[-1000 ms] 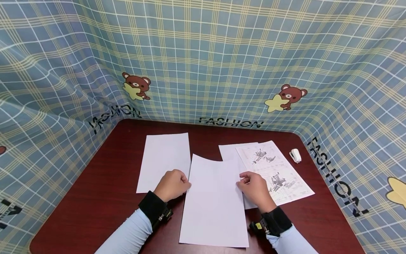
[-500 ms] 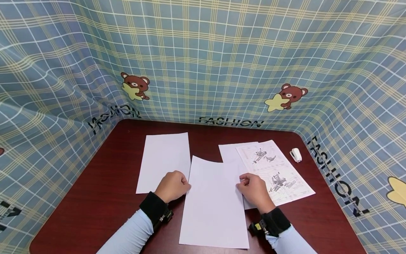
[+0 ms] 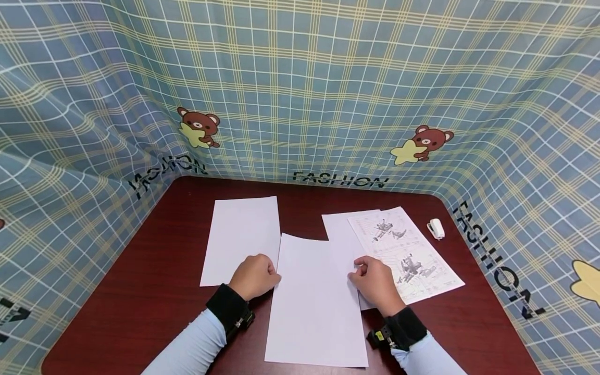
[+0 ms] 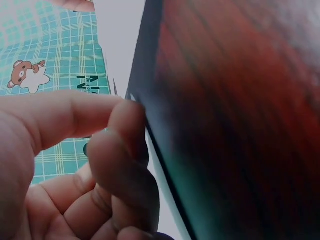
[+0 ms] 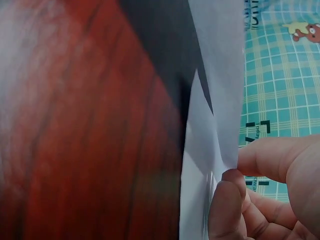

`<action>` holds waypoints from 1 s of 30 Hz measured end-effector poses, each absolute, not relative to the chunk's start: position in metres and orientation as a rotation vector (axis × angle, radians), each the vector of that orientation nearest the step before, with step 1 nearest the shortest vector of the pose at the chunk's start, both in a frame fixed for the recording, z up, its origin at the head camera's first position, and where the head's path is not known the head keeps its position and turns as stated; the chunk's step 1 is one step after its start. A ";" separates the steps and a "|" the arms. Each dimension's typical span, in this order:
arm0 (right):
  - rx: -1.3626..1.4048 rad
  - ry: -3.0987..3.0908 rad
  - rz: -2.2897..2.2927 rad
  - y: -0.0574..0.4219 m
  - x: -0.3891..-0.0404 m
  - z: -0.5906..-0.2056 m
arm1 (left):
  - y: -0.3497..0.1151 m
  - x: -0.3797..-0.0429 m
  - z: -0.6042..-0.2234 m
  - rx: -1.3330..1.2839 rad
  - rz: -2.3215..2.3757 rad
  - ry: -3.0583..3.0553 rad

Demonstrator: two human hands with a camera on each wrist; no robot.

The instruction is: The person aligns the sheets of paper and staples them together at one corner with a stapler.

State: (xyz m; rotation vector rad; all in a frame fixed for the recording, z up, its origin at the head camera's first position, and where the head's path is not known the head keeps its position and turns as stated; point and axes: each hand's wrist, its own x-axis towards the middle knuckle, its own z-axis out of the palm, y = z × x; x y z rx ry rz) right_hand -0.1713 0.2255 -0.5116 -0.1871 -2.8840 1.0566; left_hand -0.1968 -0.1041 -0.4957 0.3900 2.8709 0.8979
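A blank white sheet of paper [image 3: 314, 307] lies between my two hands, close over the near part of the table, its far edge bowed. My left hand [image 3: 255, 277] pinches its left edge between thumb and curled fingers; in the left wrist view, the fingertips [image 4: 127, 117] meet at the paper's rim. On the opposite side, my right hand [image 3: 376, 281] pinches the right edge the same way, as the right wrist view shows at the fingertips [image 5: 232, 176]. The sheet overlaps part of another white sheet [image 3: 335, 226] behind it on the right.
Left of centre lies another blank sheet [image 3: 244, 224], partly behind my left hand. A page with printed mechanical drawings [image 3: 403, 250] lies at an angle on the right. Beyond it is a small white stapler [image 3: 436, 229]. A plaid curtain [image 3: 300, 104] encloses the dark red table [image 3: 136, 291].
The held sheet's far edge has dropped slightly toward me and is a little less bowed. Both hands keep their pinch in almost the same place.
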 end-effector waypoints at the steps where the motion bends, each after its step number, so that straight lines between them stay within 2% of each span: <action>1: -0.187 -2.886 1.051 0.225 -0.171 -0.512 | -0.104 -0.197 -0.496 0.390 0.895 2.874; 30: -0.184 -2.868 1.021 0.224 -0.168 -0.519 | -0.101 -0.198 -0.496 0.408 0.896 2.876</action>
